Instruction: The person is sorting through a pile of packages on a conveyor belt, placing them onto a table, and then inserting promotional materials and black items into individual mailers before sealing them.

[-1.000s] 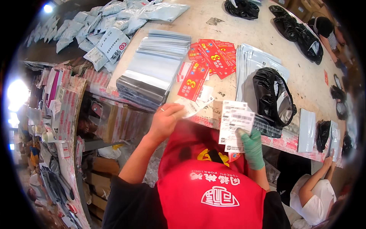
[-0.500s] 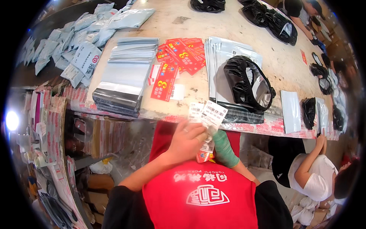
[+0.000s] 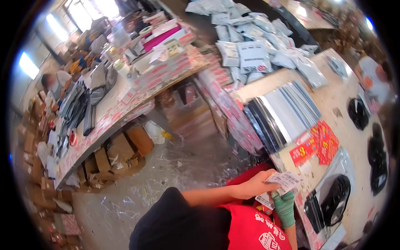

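Note:
My left hand is closed on a white barcode label by its edge, just in front of the table's edge. Close beside it, my right hand, wrapped in green, is closed on a strip of white labels; its fingers are partly covered. A small red card shows below that strip. Nearest on the table lie red printed cards, a stack of pale grey mailing bags with black ends, and a gathered black item on another bag stack.
Filled mailers are heaped beyond the bag stack. A side bench at left carries boxes, bottles and dark bags. Cardboard boxes sit under it. More black items lie at the table's far right, and a person stands across.
My view has swung left, bringing the side bench and floor into sight; the work table now lies at right. Both hands still hold the labels, my left hand's label drawn slightly over the right hand.

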Action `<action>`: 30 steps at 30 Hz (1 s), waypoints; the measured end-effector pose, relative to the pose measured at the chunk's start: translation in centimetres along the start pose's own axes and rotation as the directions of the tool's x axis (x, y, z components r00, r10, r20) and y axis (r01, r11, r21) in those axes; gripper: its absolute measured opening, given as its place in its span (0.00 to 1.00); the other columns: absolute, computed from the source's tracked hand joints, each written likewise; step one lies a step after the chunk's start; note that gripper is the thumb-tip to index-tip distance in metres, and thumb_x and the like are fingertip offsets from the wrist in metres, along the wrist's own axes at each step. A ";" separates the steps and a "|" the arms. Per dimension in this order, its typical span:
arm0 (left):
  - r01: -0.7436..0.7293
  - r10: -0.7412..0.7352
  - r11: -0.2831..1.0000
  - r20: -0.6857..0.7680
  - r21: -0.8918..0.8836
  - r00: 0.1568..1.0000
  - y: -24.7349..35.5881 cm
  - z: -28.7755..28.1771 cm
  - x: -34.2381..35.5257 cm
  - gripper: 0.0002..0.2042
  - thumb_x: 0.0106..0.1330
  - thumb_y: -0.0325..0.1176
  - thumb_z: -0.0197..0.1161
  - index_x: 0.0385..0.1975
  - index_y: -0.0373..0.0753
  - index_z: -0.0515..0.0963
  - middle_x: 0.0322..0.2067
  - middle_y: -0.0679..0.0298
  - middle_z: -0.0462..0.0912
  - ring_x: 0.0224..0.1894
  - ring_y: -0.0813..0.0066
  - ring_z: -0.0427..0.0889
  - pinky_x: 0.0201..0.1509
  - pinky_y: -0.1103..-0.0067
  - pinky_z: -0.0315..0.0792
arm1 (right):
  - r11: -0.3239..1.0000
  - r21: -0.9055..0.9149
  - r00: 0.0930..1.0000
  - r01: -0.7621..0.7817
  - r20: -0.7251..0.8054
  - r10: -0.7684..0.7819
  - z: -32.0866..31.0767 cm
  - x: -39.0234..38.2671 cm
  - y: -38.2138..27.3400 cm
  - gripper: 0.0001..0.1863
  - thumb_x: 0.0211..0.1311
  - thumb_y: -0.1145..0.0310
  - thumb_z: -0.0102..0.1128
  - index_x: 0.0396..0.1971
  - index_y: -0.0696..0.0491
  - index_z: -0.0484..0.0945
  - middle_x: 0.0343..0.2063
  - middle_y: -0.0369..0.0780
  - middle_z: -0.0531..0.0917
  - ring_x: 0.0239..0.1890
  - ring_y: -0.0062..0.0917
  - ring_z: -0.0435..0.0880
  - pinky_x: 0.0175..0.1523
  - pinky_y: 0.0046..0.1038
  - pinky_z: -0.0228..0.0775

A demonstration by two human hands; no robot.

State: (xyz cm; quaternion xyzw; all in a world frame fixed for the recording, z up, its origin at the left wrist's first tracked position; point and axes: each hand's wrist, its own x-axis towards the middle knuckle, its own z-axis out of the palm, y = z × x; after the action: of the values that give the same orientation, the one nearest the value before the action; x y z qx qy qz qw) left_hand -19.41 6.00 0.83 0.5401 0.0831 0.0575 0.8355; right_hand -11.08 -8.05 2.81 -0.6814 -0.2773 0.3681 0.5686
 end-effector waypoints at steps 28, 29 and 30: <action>0.811 0.353 0.508 -0.929 0.289 0.110 2.3 -51.6 0.2 0.29 0.51 0.42 0.64 0.55 0.39 0.71 0.49 0.46 0.77 0.56 0.48 0.73 0.59 0.58 0.65 | 0.979 -0.190 0.851 0.069 -0.501 -0.158 -1.5 15.2 1.1 0.04 0.66 0.76 0.51 0.39 0.55 0.73 0.37 0.32 0.73 0.40 0.16 0.70 0.49 0.19 0.64; 0.845 0.434 0.462 -0.899 0.271 0.051 1.1 -52.1 0.5 0.31 0.52 0.43 0.64 0.56 0.38 0.70 0.51 0.44 0.75 0.58 0.47 0.70 0.61 0.57 0.62 | 0.979 -0.189 0.841 0.076 -0.515 -0.165 -1.5 15.2 1.1 0.04 0.65 0.77 0.51 0.38 0.55 0.73 0.36 0.32 0.73 0.39 0.16 0.70 0.48 0.19 0.64; 0.876 0.522 0.418 -0.853 0.239 -0.016 -0.2 -52.9 0.2 0.32 0.52 0.44 0.64 0.58 0.37 0.68 0.53 0.43 0.73 0.61 0.46 0.67 0.63 0.55 0.58 | 0.979 -0.180 0.838 0.092 -0.517 -0.174 -1.5 15.3 1.0 0.05 0.65 0.78 0.51 0.38 0.55 0.73 0.36 0.32 0.74 0.38 0.16 0.70 0.47 0.18 0.65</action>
State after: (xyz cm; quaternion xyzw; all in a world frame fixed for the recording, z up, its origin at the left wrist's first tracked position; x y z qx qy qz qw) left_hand -29.89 53.20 -20.69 0.6306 0.7440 0.2046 0.0838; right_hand -1.11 3.10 -0.92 -0.7758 -0.1827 0.1037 0.5950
